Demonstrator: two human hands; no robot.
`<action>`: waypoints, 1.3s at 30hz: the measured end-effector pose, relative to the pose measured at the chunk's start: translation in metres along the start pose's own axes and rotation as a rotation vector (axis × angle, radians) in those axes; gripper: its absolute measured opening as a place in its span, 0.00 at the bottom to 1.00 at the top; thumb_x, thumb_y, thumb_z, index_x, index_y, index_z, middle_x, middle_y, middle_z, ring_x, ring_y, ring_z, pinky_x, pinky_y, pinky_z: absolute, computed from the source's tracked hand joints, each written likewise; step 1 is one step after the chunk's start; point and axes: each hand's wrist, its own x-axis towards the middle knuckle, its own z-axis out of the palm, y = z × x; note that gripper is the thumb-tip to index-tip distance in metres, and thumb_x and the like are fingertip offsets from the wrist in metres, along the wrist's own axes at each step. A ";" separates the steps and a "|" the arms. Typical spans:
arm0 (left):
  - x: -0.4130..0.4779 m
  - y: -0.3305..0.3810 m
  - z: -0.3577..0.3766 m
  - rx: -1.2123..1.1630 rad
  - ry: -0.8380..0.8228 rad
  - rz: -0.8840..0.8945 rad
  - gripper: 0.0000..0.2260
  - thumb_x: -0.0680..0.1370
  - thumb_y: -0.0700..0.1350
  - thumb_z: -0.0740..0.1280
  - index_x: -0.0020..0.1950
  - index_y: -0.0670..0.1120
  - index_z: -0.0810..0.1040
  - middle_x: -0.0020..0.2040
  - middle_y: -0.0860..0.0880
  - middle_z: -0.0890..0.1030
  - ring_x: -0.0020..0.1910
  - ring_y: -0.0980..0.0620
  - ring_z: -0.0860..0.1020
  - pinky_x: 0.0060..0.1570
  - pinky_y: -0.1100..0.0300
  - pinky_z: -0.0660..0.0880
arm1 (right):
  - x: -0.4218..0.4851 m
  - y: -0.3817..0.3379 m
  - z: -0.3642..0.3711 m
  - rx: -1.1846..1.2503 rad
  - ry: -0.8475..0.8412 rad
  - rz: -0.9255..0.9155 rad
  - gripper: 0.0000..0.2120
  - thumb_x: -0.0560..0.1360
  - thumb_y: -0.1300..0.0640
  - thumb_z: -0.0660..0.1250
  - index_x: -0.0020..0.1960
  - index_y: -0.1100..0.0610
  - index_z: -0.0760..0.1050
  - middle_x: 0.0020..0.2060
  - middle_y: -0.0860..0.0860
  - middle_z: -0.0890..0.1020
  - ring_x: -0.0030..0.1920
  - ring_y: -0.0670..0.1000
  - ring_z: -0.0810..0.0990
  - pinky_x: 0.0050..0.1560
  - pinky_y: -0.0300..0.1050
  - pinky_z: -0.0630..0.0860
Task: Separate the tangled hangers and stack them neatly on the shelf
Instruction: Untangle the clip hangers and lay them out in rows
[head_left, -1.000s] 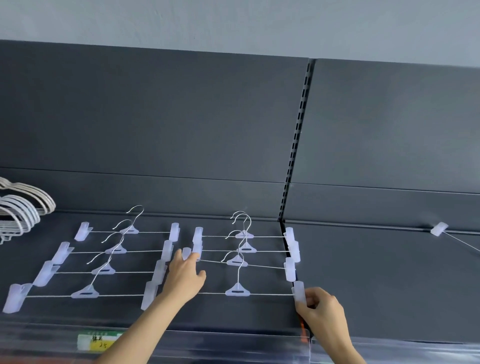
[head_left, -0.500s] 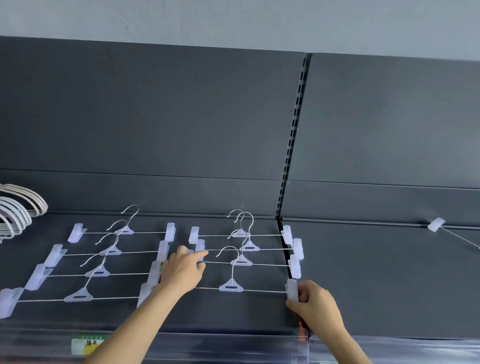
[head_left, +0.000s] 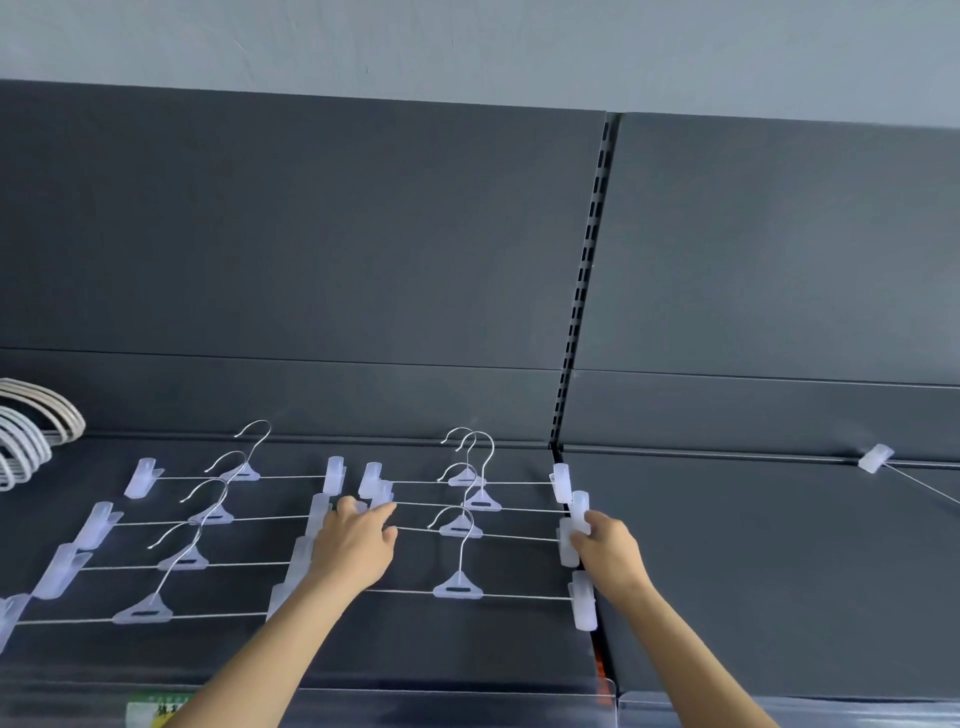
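Two rows of translucent clip hangers with metal hooks lie flat on the dark shelf (head_left: 779, 571). The left row (head_left: 197, 561) lies untouched. My hands are at the right row (head_left: 460, 527). My left hand (head_left: 358, 543) covers the left ends of its middle hangers, fingers pinched at a clip (head_left: 383, 493). My right hand (head_left: 610, 551) grips a right-end clip (head_left: 579, 506) of a hanger in the same row. The front hanger (head_left: 458, 590) lies free between my forearms.
A bundle of white curved hangers (head_left: 26, 436) sits at the far left. One stray clip hanger (head_left: 875, 458) lies at the back right. A slotted upright (head_left: 587, 291) splits the back panel. A clear front lip with a price label (head_left: 156, 712) edges the shelf.
My right hand let go of the front hanger's right clip and moved back to a clip farther in. My left hand slid slightly farther back along the left ends.
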 end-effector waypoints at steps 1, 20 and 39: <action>0.000 -0.002 0.000 -0.005 -0.001 -0.006 0.17 0.79 0.50 0.55 0.69 0.57 0.66 0.65 0.45 0.66 0.64 0.46 0.67 0.57 0.55 0.72 | 0.002 0.002 0.002 -0.005 0.004 -0.007 0.15 0.73 0.67 0.55 0.30 0.57 0.56 0.31 0.50 0.61 0.29 0.49 0.60 0.29 0.40 0.58; -0.042 0.080 -0.001 -0.105 0.205 0.352 0.14 0.75 0.43 0.65 0.61 0.44 0.76 0.68 0.38 0.68 0.67 0.39 0.68 0.61 0.48 0.69 | -0.030 0.049 -0.054 -0.010 0.159 -0.063 0.20 0.77 0.61 0.60 0.68 0.59 0.66 0.64 0.57 0.71 0.62 0.56 0.72 0.56 0.42 0.68; -0.107 0.478 0.115 -0.122 -0.091 0.663 0.17 0.80 0.47 0.55 0.69 0.47 0.67 0.68 0.51 0.69 0.69 0.51 0.63 0.66 0.59 0.62 | -0.013 0.280 -0.389 -0.447 0.318 0.023 0.17 0.75 0.62 0.59 0.63 0.61 0.69 0.62 0.57 0.73 0.62 0.59 0.69 0.60 0.52 0.69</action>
